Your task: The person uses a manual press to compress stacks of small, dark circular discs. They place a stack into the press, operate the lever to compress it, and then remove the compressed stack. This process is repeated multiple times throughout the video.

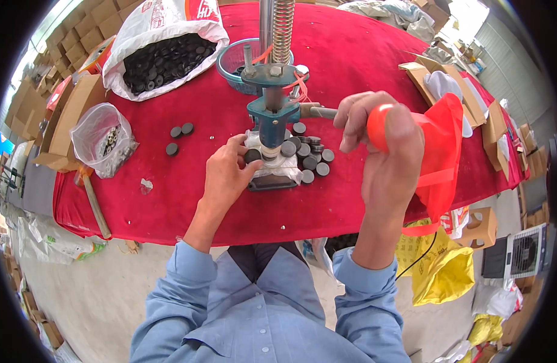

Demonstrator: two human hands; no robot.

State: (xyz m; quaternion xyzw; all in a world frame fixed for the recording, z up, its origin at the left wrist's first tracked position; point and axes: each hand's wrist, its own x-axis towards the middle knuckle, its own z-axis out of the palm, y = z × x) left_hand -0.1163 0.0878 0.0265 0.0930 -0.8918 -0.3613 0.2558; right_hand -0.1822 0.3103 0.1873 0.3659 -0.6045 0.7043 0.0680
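Observation:
A teal hand press [272, 112] stands upright at the middle of the red-covered table, its ram down over a pale round piece [270, 152] above the base [273, 182]. White plastic is bunched around that base. My left hand [227, 172] is at the base's left side, pinching a small black disc [252, 155] between thumb and fingers. At the right, my raised right hand [387, 142] is wrapped around the red ball knob [379, 128] of the press's lever [322, 112]. Several loose black discs [310, 162] lie just right of the press; some are stacked.
A white sack [118, 63] full of black discs lies back left. Nearer are a clear bag [97, 136] of small parts and a hammer [95, 202]. A blue basket [225, 63] stands behind the press. A red bag [439, 160] hangs at the right, near an open carton [439, 72].

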